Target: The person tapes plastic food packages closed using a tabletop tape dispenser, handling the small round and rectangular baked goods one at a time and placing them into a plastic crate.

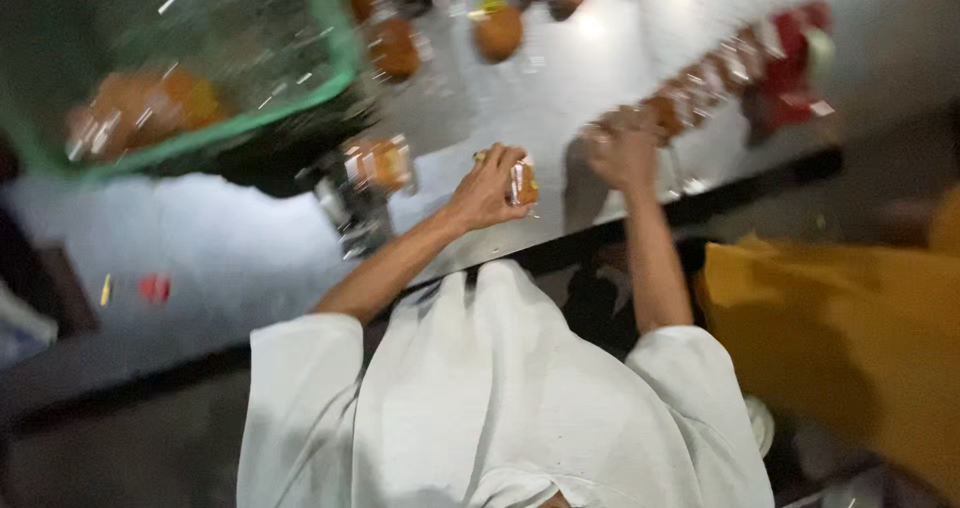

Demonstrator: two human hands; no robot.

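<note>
Head view: looks down on a person in a white short-sleeved garment (500, 398) at a pale grey, shiny tabletop (250, 238); the picture is motion-blurred.
Left hand (487, 190): grip closed round a small clear-wrapped orange-brown bun packet (523, 181), held just above the near edge of the tabletop.
Right hand (625, 153): fingers curled down at the near end of a row of wrapped orange-brown buns (700, 88); blur hides whether the grip is closed on one or only resting there.
Key relation: the held packet lies at the right side of the left grip, between the two hands; the right hand is just beside it, apart, not touching. The packet's long axis cannot be told.
Row axis: runs from the right hand away to the far right, ending at a red packet (795, 63).
Left of the hands: another wrapped bun (378, 163) beside a dark blurred object.
Far left: green plastic mesh basket (335, 68) holding wrapped buns.
Far centre: loose wrapped round bun (497, 30) among others.
Right edge: mustard-yellow cloth (850, 338), a neighbour's clothing perhaps.
</note>
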